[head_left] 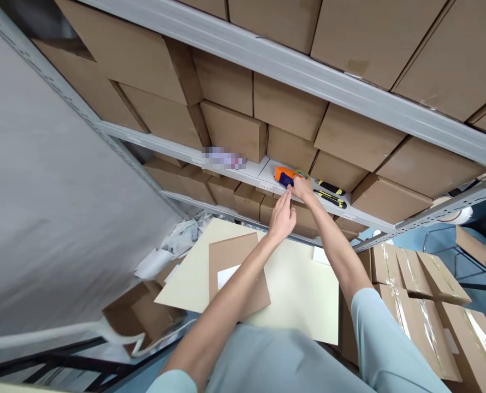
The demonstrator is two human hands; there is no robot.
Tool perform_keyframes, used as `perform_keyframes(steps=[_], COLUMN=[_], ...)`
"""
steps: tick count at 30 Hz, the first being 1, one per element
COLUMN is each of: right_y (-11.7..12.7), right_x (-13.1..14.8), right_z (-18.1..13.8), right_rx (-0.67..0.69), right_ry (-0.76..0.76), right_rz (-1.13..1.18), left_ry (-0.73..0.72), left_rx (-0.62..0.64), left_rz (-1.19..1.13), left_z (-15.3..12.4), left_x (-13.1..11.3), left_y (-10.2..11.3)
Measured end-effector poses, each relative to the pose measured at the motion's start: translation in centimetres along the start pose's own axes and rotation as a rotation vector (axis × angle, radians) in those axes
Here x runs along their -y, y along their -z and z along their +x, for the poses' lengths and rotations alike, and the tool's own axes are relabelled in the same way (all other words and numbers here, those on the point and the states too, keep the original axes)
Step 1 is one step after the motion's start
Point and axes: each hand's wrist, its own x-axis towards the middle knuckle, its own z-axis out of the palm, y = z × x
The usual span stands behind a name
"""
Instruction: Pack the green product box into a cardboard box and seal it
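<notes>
My right hand [301,187] reaches onto the middle shelf, its fingers closed on an orange-and-dark-blue tool [284,177] whose exact kind I cannot make out. My left hand [283,218] is just in front of the shelf edge, below the right one. Its fingers are stretched out and hold nothing I can see. Two black-and-yellow utility knives lie to the right of my right hand: one [330,199] at the front, the other [331,188] behind it. A thin green-yellow loop [304,174] shows behind my right hand.
Cardboard boxes [232,131] fill the shelves. Below is a pale yellow tabletop [300,295] with a flat cardboard piece [243,251] on it. Taped cartons [423,322] are stacked at the right. An open box [144,311] stands lower left by the grey wall [54,164].
</notes>
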Motion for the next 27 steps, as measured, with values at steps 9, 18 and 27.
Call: perform_keyframes(steps=[9, 18, 27], right_y=[-1.7, -14.3, -29.6], right_x=[-0.5, -1.9, -2.9], right_z=[3.0, -13.8, -29.7], right_rx=[-0.085, -0.458, 0.219], right_ry=[-0.049, -0.005, -0.125], right_rz=[-0.019, 0.254, 0.516], left_ry=[0.186, 0.386, 0.432], left_rx=[-0.036, -0.069, 0.177], left_rz=[0.012, 0.33, 0.508], left_z=[-16.8, -32.8, -34.7], left_x=[-0.5, 4.6, 4.7], left_y=[1.6, 6.5, 7.2])
